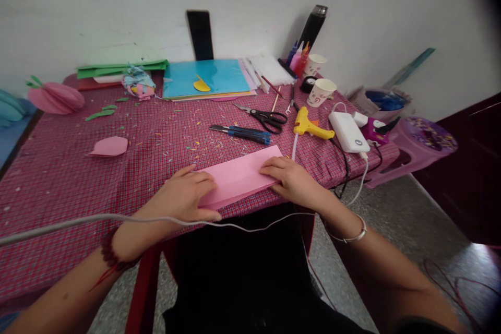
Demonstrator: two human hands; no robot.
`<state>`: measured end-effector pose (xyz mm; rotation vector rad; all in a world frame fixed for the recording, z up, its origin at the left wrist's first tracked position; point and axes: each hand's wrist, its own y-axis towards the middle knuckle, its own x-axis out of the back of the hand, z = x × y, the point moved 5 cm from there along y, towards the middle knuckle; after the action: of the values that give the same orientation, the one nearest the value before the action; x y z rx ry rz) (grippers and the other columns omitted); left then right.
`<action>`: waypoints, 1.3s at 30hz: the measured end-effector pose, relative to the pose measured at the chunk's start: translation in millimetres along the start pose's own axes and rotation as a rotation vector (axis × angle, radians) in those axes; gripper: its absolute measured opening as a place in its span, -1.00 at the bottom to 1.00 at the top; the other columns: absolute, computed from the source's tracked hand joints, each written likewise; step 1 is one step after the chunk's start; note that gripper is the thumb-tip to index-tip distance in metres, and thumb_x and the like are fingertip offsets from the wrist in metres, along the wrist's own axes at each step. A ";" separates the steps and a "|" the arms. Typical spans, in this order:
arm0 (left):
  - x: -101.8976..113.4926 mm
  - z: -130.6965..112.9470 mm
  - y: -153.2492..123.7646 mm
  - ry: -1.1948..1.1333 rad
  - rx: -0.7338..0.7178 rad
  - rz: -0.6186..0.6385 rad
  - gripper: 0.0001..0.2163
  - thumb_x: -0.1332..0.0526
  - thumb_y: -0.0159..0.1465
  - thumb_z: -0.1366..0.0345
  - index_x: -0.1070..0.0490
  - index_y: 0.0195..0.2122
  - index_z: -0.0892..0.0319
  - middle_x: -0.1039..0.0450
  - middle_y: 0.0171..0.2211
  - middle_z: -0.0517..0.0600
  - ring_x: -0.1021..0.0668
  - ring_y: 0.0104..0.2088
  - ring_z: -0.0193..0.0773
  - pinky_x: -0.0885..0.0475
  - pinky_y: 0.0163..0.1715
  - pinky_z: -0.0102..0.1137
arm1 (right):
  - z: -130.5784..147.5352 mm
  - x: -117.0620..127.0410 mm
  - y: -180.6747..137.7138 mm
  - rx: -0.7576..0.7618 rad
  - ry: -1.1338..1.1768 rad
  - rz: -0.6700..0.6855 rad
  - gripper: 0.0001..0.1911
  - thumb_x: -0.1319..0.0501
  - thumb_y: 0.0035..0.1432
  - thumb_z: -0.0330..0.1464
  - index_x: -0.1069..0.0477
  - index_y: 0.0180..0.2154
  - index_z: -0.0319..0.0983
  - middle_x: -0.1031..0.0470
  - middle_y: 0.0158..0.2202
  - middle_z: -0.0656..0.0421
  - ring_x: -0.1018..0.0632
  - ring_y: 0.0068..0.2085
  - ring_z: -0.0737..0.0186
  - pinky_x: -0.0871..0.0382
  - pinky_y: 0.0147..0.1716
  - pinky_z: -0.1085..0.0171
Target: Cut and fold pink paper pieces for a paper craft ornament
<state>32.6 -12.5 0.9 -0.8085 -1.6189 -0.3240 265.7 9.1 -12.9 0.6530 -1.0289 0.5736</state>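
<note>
Pink paper (238,177) is on the worktop (156,146), nearer you than the glue gun (312,125) and off to its left, and it looks folded lengthwise. Your right hand (293,180) has its grip closed on the end nearest the glue gun, fingers on top. Your left hand (186,193) is on the far end from the gun, fingers bent over the paper, but I honestly can't tell if that grip is pinching. You've got scissors (259,114) left of the gun, a cup (321,93) just beyond it.
</note>
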 end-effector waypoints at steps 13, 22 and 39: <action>1.0 1.1 0.6 -0.014 -0.018 -0.029 -0.59 -0.31 0.16 -0.05 -0.48 -0.16 0.20 -0.52 -0.06 0.12 -0.53 -0.01 0.03 -0.21 0.17 0.03 | 0.2 -0.2 -0.1 -0.004 -0.010 0.008 -0.59 -0.15 0.07 -0.59 -0.46 -0.02 -0.27 -0.50 -0.05 -0.01 -0.50 -0.02 0.04 -0.39 0.02 0.03; -3.2 3.2 0.0 0.036 -0.047 -0.039 -0.56 -0.24 0.21 -0.10 -0.47 -0.12 0.19 -0.52 -0.04 0.12 -0.53 -0.03 0.00 -0.18 0.19 0.00 | 0.6 0.0 0.1 -0.010 -0.005 0.010 -0.60 -0.15 0.07 -0.59 -0.46 -0.03 -0.30 -0.50 -0.05 -0.02 -0.50 -0.02 0.03 -0.38 0.02 0.04; 3.7 -16.3 -8.1 0.092 -0.054 -0.074 -0.71 -0.25 0.19 0.20 -0.50 -0.09 0.20 -0.48 -0.01 0.16 -0.49 0.02 0.02 -0.19 0.19 0.01 | 2.6 -0.2 1.6 -0.003 -0.039 0.018 -0.64 -0.15 0.11 -0.58 -0.48 -0.04 -0.34 -0.50 -0.07 -0.04 -0.49 -0.04 0.03 -0.38 0.00 0.05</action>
<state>39.5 -27.2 9.9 -0.7647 -1.5618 -0.4525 262.9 8.3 -11.9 0.6548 -1.0728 0.5763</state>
